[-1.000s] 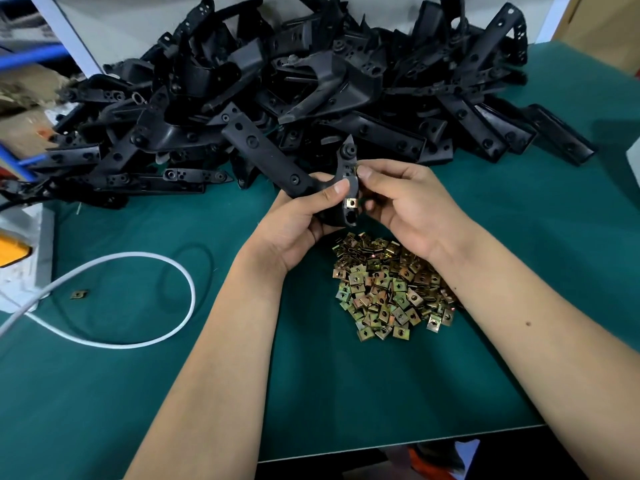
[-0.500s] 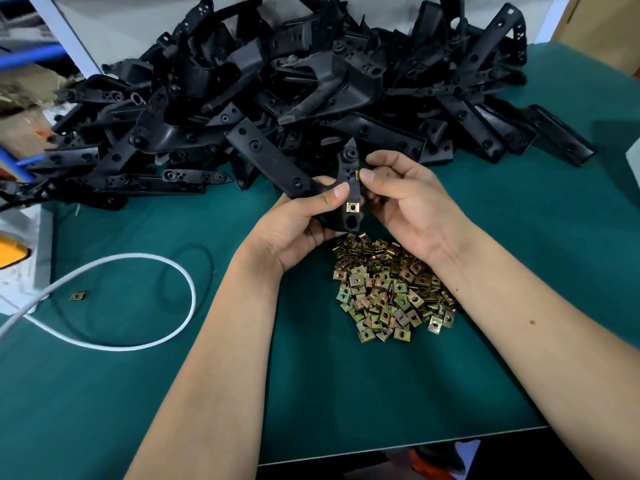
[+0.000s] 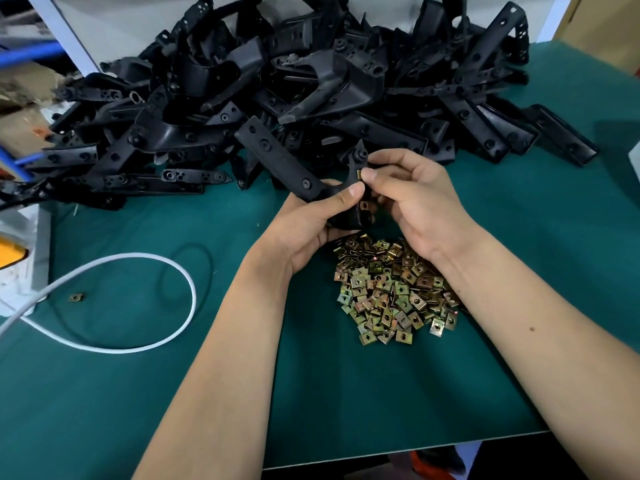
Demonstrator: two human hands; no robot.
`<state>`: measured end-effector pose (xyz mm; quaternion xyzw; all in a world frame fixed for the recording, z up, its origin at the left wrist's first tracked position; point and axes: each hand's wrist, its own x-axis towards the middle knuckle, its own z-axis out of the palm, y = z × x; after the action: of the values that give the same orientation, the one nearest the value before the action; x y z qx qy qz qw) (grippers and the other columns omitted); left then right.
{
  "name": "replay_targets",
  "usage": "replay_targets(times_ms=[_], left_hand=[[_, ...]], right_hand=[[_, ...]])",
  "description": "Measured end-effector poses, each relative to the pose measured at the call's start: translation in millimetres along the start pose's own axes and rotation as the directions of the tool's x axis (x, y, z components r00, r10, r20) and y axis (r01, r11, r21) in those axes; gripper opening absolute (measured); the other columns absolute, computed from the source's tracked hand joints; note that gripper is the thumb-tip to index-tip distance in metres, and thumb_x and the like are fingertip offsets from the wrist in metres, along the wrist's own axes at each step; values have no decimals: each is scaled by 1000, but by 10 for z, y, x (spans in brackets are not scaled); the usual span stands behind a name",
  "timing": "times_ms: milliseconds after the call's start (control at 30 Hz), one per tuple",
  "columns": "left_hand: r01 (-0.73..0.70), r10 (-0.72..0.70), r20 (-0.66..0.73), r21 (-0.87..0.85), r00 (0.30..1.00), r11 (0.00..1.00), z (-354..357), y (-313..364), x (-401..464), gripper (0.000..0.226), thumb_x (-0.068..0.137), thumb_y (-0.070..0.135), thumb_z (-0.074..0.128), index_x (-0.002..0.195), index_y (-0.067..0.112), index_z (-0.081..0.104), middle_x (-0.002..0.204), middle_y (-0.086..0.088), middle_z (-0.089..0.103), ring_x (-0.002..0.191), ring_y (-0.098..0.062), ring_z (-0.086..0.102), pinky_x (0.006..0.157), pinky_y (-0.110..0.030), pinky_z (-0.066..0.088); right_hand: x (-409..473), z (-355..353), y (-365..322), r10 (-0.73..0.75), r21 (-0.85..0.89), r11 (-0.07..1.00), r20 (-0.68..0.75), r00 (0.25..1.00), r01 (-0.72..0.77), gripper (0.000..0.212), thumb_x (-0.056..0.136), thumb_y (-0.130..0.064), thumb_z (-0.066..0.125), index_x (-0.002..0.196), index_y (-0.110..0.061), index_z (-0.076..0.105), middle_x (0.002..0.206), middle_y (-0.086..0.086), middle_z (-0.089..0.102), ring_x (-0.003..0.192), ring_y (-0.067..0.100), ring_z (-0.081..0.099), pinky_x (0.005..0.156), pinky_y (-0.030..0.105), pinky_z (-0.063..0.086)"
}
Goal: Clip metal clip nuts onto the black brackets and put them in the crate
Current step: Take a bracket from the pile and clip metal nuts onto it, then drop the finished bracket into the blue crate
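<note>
A: Left hand [image 3: 308, 223] grips the black bracket [image 3: 277, 161] at its bend, thumb curled over the front face, the long arm of the part slanting up and away to the left. The bracket is held in the air above the near edge of the loose clip nuts [image 3: 394, 289].

B: And the right?

A: Right hand [image 3: 415, 199] has thumb and forefinger pinched on a small clip nut [image 3: 359, 173] at the edge of the bracket's upright tab. Only a sliver of brass shows beside the thumb. I cannot tell whether it is fully seated.

B: Anything already fitted?

A: One fitted nut [image 3: 365, 206] sits lower on the same bracket, just under the left thumb tip.

B: Step in hand, then?

A: Judged as clipping the second nut onto this bracket. The pile of unworked brackets [image 3: 311, 74] at the back of the green mat [image 3: 104, 393] is large, so the task looks far from done.

B: Next move?

A: Probably a firm push along the tab until the nut's hole lines up with the tab's hole, left hand bracing against it. After that the bracket goes to the crate, which is not in view.

B: Strays?

A: One lone nut [image 3: 77, 297] lies beside the white cable [image 3: 166, 268], well apart from the pile.
</note>
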<state>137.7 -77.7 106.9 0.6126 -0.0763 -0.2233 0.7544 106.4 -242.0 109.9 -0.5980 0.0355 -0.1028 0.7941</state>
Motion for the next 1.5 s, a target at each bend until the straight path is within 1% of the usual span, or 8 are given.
replay_targets(times_ms=[167,433,633,867,1033,1233,1367,1500], left_hand=[[1,-1,11,-47,1000,999,-40,19,-22,64,78,30,76,132,0,59,96,-9,77,90,-21,75,79,-32,62],[-9,9,-7,-43,1000,999,-22,-13,36,37,82,23,78,112,5,66,90,-9,77,83,-19,76,70,-30,60],[-254,343,-81,517,936,817,66,-101,118,15,85,23,84,88,16,71,83,2,75,81,-12,71,75,-27,59],[-300,403,-72,552,912,778,120,-90,81,16,84,29,84,83,32,67,79,11,72,77,-5,69,71,-27,58],[-278,437,-132,601,890,749,265,-58,19,23,83,31,86,87,19,67,82,2,72,81,-13,69,75,-33,59],[-427,501,109,692,859,582,1289,176,-47,23,82,31,84,89,35,62,73,23,65,78,11,63,67,-2,41],[-533,438,318,626,841,569,2266,122,-115,17,83,24,81,95,19,71,91,3,76,92,-16,70,83,-28,52],[-556,217,556,565,803,610,3422,-241,-396,25,84,32,82,98,16,69,97,-2,76,96,-22,70,77,-32,52]], right_hand=[[8,7,-36,-88,-138,987,-22,996,85,14,99,-6,63,105,-13,74,92,9,79,82,17,72,72,25,54],[-25,89,-17,-203,-371,914,-73,976,163,32,84,-25,84,108,-16,66,78,-1,77,77,12,73,77,30,60],[46,18,14,-142,-337,939,-177,974,76,39,75,-24,91,103,-16,66,78,-3,78,75,8,73,73,22,57],[65,-6,62,-140,-204,973,-150,979,108,34,76,-11,87,100,-12,62,76,0,70,76,16,67,84,39,57],[-5,-45,-49,-53,-211,977,-150,987,21,28,83,-13,85,104,-11,68,81,-1,70,80,12,68,83,34,57],[-384,-642,-546,-95,-69,994,-204,974,83,12,101,-20,64,95,-15,73,97,5,77,87,19,69,80,38,51],[-848,-1375,-888,-246,-37,966,-439,864,256,19,104,-12,59,90,-16,71,88,-2,76,84,10,70,80,29,55],[-1682,-2356,-1096,-330,-41,918,-627,706,394,21,104,-7,54,92,-11,71,89,3,75,84,14,70,83,28,55]])
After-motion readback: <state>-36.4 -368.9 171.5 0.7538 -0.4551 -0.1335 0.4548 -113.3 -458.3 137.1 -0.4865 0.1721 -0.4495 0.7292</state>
